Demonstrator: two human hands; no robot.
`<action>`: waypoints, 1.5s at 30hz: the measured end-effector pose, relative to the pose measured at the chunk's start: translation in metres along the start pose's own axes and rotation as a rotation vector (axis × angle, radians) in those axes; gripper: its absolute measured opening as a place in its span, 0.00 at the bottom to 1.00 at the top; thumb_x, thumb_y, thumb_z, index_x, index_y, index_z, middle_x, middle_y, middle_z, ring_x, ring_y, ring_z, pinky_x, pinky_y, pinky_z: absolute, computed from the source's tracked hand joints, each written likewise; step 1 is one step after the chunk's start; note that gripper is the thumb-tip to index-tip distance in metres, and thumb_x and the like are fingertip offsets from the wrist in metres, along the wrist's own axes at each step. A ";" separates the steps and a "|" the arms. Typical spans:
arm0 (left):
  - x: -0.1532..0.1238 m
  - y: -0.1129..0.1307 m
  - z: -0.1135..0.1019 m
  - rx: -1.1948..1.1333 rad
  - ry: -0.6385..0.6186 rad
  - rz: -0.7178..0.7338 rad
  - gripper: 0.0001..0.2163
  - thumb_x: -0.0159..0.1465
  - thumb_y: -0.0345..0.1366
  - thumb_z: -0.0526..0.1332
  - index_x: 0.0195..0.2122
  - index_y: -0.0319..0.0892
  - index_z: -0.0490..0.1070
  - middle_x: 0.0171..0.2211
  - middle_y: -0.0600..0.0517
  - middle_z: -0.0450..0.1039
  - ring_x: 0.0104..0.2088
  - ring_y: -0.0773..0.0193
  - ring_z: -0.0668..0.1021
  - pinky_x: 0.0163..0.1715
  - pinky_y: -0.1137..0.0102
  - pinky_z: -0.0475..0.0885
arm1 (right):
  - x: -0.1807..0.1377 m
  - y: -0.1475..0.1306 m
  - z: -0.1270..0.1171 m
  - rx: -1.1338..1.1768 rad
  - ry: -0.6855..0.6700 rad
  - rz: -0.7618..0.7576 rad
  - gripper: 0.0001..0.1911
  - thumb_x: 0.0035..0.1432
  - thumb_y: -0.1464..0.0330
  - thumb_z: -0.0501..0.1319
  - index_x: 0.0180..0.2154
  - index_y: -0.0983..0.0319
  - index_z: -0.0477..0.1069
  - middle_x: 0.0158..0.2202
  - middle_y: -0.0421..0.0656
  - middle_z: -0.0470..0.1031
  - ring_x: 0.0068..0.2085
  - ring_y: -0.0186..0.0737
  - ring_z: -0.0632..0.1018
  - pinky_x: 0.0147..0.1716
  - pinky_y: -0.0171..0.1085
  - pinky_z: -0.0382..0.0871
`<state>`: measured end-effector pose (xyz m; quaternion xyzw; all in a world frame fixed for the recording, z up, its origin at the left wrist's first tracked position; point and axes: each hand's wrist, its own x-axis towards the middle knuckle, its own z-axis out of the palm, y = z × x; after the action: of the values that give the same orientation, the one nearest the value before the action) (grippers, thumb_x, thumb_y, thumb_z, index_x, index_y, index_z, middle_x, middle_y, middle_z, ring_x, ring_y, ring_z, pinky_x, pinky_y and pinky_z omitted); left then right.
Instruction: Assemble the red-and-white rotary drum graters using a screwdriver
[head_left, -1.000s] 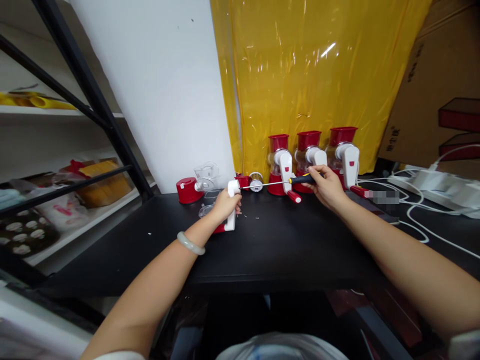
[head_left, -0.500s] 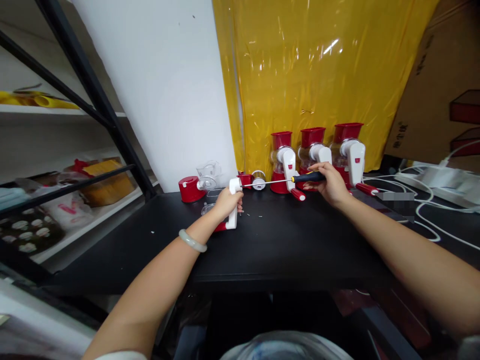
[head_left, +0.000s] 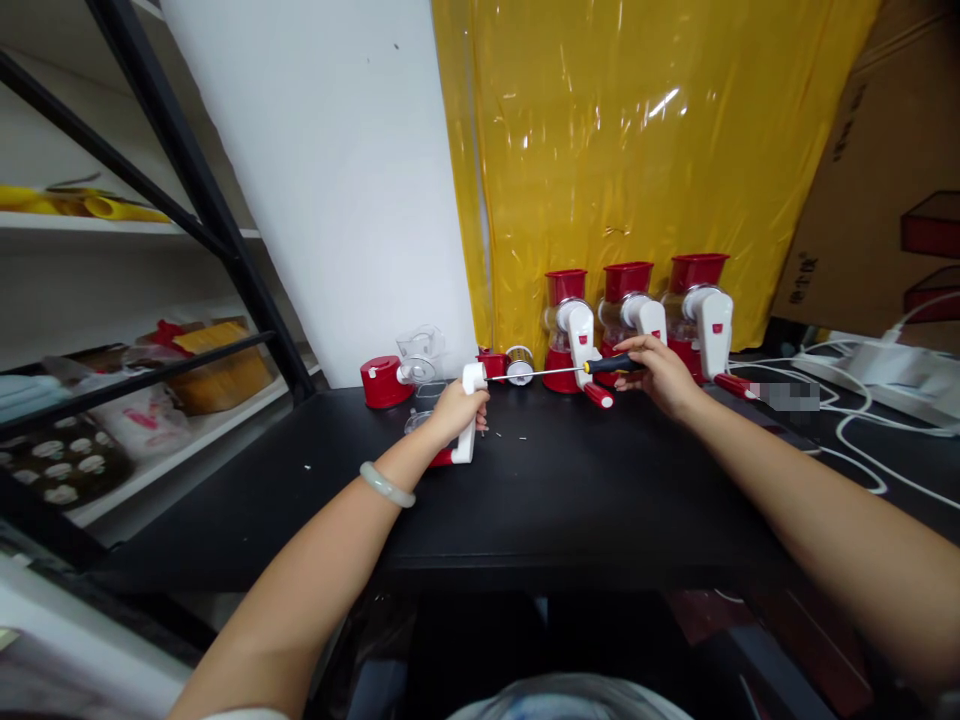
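Right hand (head_left: pixel 661 378): clamped, thumb against fingers, on the rear of the dark handle of a screwdriver (head_left: pixel 611 365); raised over the table (head_left: pixel 585 500).
Left hand (head_left: pixel 459 408): wrapped firmly around a white crank (head_left: pixel 473 378), just below its upper end; pale bracelet (head_left: pixel 386 484) on the wrist.
Screwdriver axis: almost level, running leftward from the right hand with a slight dip toward the tip — roughly square to the crank in this view.
Crank axis: close to upright; upper end standing out above the left hand, red knob (head_left: pixel 442 458) down at the lower end, pointing left.
Screwdriver tip: at the right-hand face of the crank's upper end; much nearer the left hand than the right. Cannot tell whether seated or only touching — too small.
Small metal pieces (head_left: pixel 523 437): loose on the table, just right of the left hand; possibly screws.
Metal drum (head_left: pixel 519 366): lying behind the screwdriver shaft, beside a red part (head_left: pixel 491 364).
Red base (head_left: pixel 385 384): set behind the left hand, next to a clear housing (head_left: pixel 421 345).
Grinders (head_left: pixel 628 285): three, upright in a row, behind the screwdriver and right hand.
White cables (head_left: pixel 862 425): tangled at far right.
Backdrop: yellow sheet (head_left: pixel 637 150) behind the grinders.
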<state>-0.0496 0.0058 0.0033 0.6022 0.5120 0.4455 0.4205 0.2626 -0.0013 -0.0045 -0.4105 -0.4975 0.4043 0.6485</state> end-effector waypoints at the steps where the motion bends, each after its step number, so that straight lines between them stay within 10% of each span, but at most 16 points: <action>1: -0.001 0.001 0.000 -0.002 0.000 0.000 0.04 0.53 0.26 0.59 0.27 0.40 0.65 0.18 0.56 0.66 0.16 0.68 0.70 0.17 0.71 0.73 | -0.001 0.000 0.000 0.004 0.001 0.008 0.11 0.46 0.68 0.60 0.35 0.59 0.68 0.25 0.37 0.76 0.19 0.37 0.76 0.21 0.38 0.73; 45: 0.004 -0.001 -0.001 0.051 0.005 0.008 0.04 0.58 0.24 0.58 0.30 0.39 0.64 0.17 0.57 0.65 0.15 0.70 0.70 0.18 0.74 0.71 | -0.001 -0.001 0.002 -0.082 0.016 -0.059 0.16 0.52 0.58 0.69 0.37 0.60 0.69 0.24 0.37 0.75 0.19 0.30 0.75 0.22 0.30 0.75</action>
<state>-0.0507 0.0098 0.0030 0.6137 0.5219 0.4356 0.4016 0.2609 -0.0027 -0.0034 -0.4254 -0.5201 0.3610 0.6467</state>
